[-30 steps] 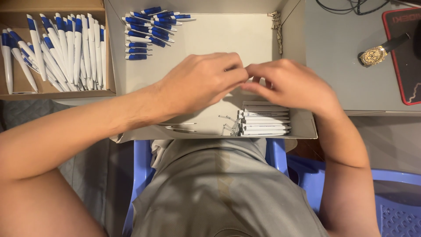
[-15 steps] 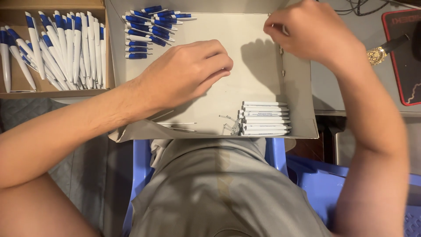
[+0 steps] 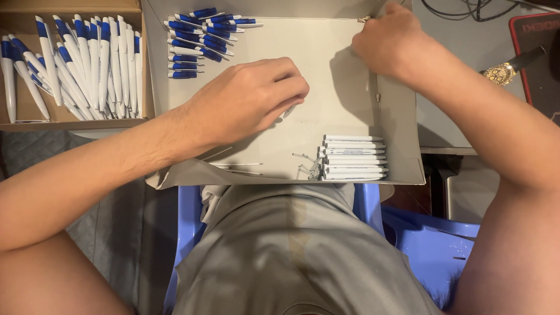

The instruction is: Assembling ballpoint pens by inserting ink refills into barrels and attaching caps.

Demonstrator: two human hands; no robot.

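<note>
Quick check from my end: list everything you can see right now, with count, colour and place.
Shallow tray: one, grey cardboard, centre, on the lap.
Blue pen parts: a pile, blue and white, tray's far left corner.
White barrels: a stack, white, tray's near right.
Springs: a few, metal, beside the barrels.
Brown box: one, far left, holding assembled pens, white and blue.
Wristwatch: one, gold, on the table at right.
Chair: blue plastic, underneath.
Left hand: over tray, holding a small part.
Right hand: at tray's far right corner.
</note>
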